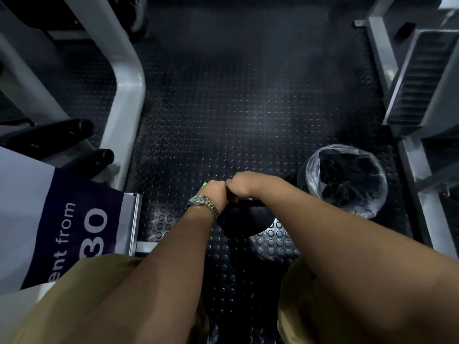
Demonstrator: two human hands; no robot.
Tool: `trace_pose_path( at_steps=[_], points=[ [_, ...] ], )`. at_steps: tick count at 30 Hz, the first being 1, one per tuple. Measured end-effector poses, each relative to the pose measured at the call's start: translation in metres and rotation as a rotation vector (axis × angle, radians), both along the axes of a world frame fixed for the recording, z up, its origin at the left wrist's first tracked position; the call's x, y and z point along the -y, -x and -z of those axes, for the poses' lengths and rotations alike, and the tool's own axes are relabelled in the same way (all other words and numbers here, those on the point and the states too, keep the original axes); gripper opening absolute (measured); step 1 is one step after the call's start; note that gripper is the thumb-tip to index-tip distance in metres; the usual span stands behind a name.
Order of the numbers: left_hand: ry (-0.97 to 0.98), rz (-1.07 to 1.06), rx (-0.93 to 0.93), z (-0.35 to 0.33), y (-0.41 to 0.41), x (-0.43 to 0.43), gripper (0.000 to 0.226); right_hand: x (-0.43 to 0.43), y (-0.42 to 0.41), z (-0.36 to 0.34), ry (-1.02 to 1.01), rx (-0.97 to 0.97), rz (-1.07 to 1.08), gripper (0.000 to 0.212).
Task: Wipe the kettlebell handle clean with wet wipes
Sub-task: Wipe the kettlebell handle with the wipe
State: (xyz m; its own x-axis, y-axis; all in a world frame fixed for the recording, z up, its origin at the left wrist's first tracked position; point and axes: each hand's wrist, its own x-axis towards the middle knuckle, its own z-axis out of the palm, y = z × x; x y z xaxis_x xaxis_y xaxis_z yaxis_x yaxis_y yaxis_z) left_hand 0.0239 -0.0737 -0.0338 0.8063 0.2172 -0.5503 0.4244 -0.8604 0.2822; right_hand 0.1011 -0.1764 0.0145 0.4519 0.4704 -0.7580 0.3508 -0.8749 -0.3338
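- A banner with white lettering on dark blue stands at the far left, beside the grey frame of a gym machine; neither has a part in the wiping.
- The left hand, with a wristwatch on it, is curled into a loose fist low over the floor. A sliver of green shows at its far edge, probably the wet-wipe pack or a wipe pulled from it, but the fingers are turned away, so I cannot tell what they pinch.
- The right hand is curled too, its knuckles touching the left hand's. The two seem brought together to work one small thing between them, perhaps drawing a wipe out or folding it; what lies in this hand is hidden.
- The kettlebell sits on the studded rubber floor directly below the hands, between the person's knees, a dark round mass that is hard to pick out from the floor. Its handle appears to lie just under the right wrist, within easy reach for wiping.
- A bin lined with a clear bag stands just right of the right forearm, likely kept near for the used wipe.
- More grey machine frame fills the far right.
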Motion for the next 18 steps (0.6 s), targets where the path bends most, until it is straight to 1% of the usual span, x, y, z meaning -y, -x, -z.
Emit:
trace_pose_path(
  at_steps=[2,4,5,7,8,10,12,14,16,18],
  points=[
    [0.0,0.01,-0.003,0.0,0.0,0.0,0.019,0.002,-0.001,0.0,-0.02,-0.011,-0.006,0.037],
    [0.017,0.042,-0.014,0.0,-0.001,0.0,0.021,0.008,-0.005,-0.001,0.035,0.009,-0.02,0.027],
    [0.031,0.062,-0.018,0.0,-0.002,0.0,0.024,0.011,-0.006,-0.002,0.073,0.034,-0.032,0.028],
    [0.045,0.09,-0.03,0.0,-0.003,-0.001,0.03,0.014,-0.007,-0.005,0.154,0.056,-0.079,0.042],
    [0.042,0.095,-0.039,0.0,-0.004,-0.002,0.032,0.016,-0.006,-0.007,0.18,0.058,-0.094,0.045],
    [0.023,0.088,-0.036,0.0,-0.004,-0.001,0.03,0.013,-0.004,-0.007,0.155,0.041,-0.1,0.042],
    [-0.003,0.051,-0.021,0.0,-0.002,-0.001,0.025,0.005,-0.003,-0.004,0.067,0.021,-0.035,0.039],
    [-0.02,0.02,-0.01,0.001,-0.001,-0.001,0.02,-0.001,-0.005,0.001,0.011,0.015,0.045,0.044],
    [-0.008,0.029,-0.013,0.001,-0.001,0.0,0.019,-0.001,-0.009,0.006,-0.001,0.012,0.058,0.045],
    [0.018,0.057,-0.018,0.001,-0.002,-0.001,0.021,0.008,-0.01,0.002,0.029,0.011,0.042,0.045]
  ],
)
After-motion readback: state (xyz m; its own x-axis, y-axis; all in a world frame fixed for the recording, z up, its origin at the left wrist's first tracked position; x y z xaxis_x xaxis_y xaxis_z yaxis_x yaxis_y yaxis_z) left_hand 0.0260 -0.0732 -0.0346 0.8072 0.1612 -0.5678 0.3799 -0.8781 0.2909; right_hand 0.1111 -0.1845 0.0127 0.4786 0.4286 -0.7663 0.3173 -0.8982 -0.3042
